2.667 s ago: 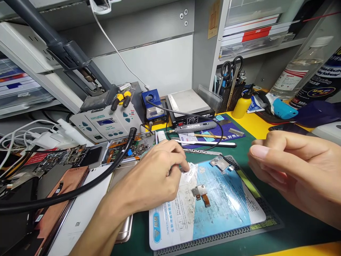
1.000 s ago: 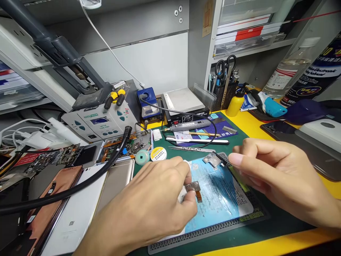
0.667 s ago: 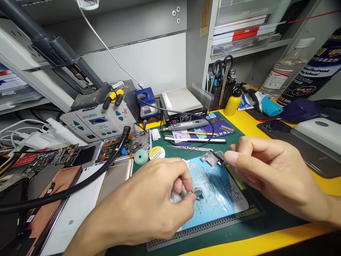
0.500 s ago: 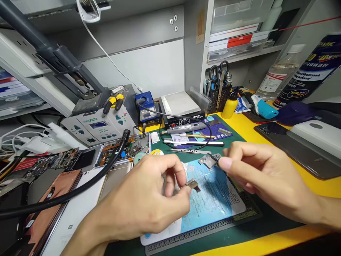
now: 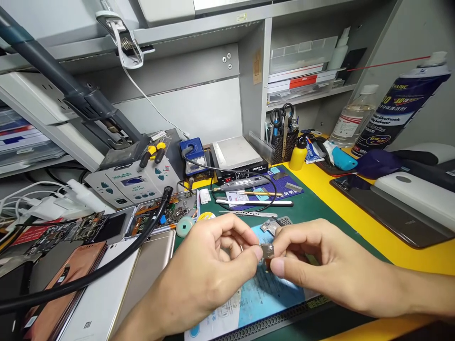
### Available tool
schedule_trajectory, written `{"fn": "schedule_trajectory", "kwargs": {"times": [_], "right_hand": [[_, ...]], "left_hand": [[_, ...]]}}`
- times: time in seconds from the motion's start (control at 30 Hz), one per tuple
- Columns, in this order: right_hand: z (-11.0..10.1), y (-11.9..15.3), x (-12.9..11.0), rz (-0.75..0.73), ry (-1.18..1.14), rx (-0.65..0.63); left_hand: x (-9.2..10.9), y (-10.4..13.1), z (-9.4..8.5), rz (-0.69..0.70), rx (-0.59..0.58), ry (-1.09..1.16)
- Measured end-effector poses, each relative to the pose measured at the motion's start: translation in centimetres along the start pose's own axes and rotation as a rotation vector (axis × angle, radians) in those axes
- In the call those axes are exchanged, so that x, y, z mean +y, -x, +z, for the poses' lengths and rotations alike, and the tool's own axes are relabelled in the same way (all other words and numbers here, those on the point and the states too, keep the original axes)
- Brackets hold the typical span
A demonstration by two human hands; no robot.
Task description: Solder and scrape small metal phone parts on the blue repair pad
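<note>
Above the blue pad [image 5: 245, 308], your left hand [image 5: 213, 265] is pinching a small metal module [image 5: 267, 249] between its fingers; your right hand [image 5: 330, 270] is touching it, grip unclear. Behind the pad, tweezers [image 5: 254, 214] are lying; open green mat [image 5: 309, 201] is extending right. Unlike earlier, both hands are meeting.

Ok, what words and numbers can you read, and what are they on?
"mi": white phone
"LEAD FREE": hot-air station
"ANIC": spray can
"Electronic": spray can
"600": spray can
"OPEN": red-banded box
Held module: none readable.
Bottle label, heating plate, Chinese print, everything else: too small or blurred.
</note>
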State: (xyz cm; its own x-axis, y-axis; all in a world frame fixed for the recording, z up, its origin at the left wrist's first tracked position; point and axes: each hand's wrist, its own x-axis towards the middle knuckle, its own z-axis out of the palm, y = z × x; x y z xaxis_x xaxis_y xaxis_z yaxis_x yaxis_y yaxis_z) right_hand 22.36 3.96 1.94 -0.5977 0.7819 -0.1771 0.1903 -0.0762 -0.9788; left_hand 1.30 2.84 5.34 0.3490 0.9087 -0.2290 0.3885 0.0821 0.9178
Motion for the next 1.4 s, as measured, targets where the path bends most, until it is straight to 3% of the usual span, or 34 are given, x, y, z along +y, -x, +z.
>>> {"fn": "schedule_trajectory", "kwargs": {"times": [1.0,1.2,1.4], "right_hand": [[0.1,-0.2,-0.4,0.014,-0.026,0.041],[-0.2,-0.2,-0.3,0.057,-0.008,0.082],[-0.1,-0.4,-0.1,0.054,0.022,0.100]], "left_hand": [[-0.2,-0.4,1.5,0.026,0.106,0.196],[-0.3,-0.5,1.9,0.009,0.183,0.034],[-0.4,-0.1,2.6,0.164,0.250,-0.103]]}}
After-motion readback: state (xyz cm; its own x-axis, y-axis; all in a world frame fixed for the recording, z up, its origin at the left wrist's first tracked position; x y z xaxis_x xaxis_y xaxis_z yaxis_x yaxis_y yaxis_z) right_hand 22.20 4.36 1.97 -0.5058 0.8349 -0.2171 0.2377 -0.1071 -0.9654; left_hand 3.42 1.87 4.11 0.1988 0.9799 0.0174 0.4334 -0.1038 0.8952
